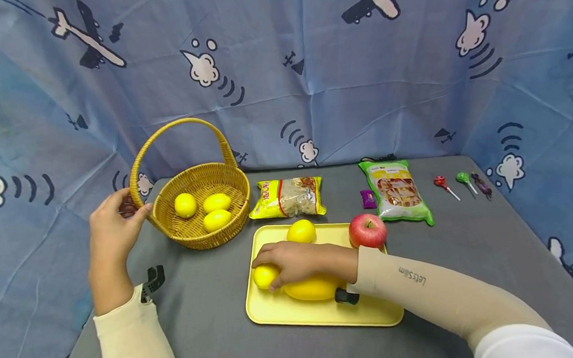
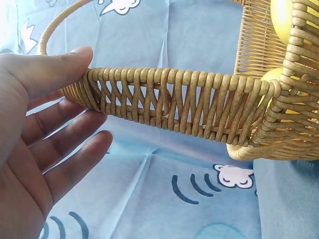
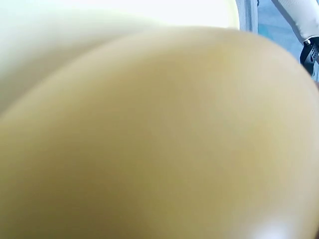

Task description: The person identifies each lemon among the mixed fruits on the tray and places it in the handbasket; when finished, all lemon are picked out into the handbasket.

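My left hand (image 1: 111, 226) pinches the handle (image 2: 174, 104) of a wicker basket (image 1: 212, 243) between thumb and fingers. Inside the basket lie three lemons (image 1: 217, 220). Over a yellow tray (image 1: 293, 315), my right hand (image 1: 291, 261) has its fingers and thumb curled round a lemon (image 1: 264, 277) near the tray's left edge. Beneath that hand and wrist lies a larger smooth yellow fruit (image 1: 314, 291), its kind unclear; it fills most of the right wrist view, blurred. Another lemon (image 1: 301, 231) sits at the tray's back edge, and a red apple (image 1: 367, 231) at its back right corner.
Behind the tray lies a yellow snack bag (image 1: 289, 198). Farther right are a small purple packet (image 1: 368, 199), a green-edged food bag (image 1: 398, 190) and several lollipops, one red (image 1: 440, 181). A printed blue cloth (image 1: 262, 93) hangs along the grey table's back.
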Tool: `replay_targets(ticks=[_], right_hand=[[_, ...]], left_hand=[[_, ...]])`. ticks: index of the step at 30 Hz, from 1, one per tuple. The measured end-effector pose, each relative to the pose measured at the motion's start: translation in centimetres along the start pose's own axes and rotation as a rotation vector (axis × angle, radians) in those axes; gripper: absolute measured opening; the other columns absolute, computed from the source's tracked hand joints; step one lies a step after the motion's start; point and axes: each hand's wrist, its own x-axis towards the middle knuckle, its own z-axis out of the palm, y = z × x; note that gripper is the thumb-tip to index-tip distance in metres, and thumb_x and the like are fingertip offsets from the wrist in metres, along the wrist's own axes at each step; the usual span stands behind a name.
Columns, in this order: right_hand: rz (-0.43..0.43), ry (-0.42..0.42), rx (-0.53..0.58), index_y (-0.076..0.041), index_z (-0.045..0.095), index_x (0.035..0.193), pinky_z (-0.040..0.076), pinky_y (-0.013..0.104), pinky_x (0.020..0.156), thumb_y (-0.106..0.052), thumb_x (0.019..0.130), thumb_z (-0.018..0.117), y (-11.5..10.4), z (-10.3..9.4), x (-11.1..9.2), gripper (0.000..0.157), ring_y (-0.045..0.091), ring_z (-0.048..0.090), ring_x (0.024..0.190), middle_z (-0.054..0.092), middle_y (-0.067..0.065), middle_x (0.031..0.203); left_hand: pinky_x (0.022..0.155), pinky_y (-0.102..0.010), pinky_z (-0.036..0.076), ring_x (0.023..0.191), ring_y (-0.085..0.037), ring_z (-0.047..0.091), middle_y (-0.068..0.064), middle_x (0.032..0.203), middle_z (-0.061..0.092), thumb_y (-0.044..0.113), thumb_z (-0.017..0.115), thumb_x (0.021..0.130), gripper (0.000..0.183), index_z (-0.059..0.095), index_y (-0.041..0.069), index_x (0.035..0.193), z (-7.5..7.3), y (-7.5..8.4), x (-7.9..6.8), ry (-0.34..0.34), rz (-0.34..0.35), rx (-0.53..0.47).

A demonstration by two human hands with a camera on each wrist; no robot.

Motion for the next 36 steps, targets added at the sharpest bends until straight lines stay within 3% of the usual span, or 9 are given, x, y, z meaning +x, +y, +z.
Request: replay_targets(ticks=[22,36], right_hand=[[0.007,0.013,-0.006,-0.023,0.05,0.124,0.034,0.026,0.097,-0.038,0.076,0.068,-0.1,-0.8,0.0,0.053,0.007,0.042,0.108,0.046,-0.009,0.119],[0.042,0.07,-0.076,-0.022,0.049,0.125,0.034,0.031,0.098,-0.039,0.076,0.068,0.5,-5.2,-1.2,0.055,0.011,0.041,0.111,0.045,-0.008,0.121]], left_hand=[[0.075,-0.04,0.05,0.084,-0.026,0.055,-0.013,0.094,0.056,0.026,0.066,0.08,0.046,0.054,0.002,0.117,-0.1,0.1,-0.1,0.016,0.02,0.003],[0.075,-0.039,0.05,0.084,-0.025,0.055,-0.012,0.094,0.056,0.022,0.067,0.08,0.043,0.054,0.002,0.116,-0.3,0.4,-0.1,0.012,0.026,0.004]])
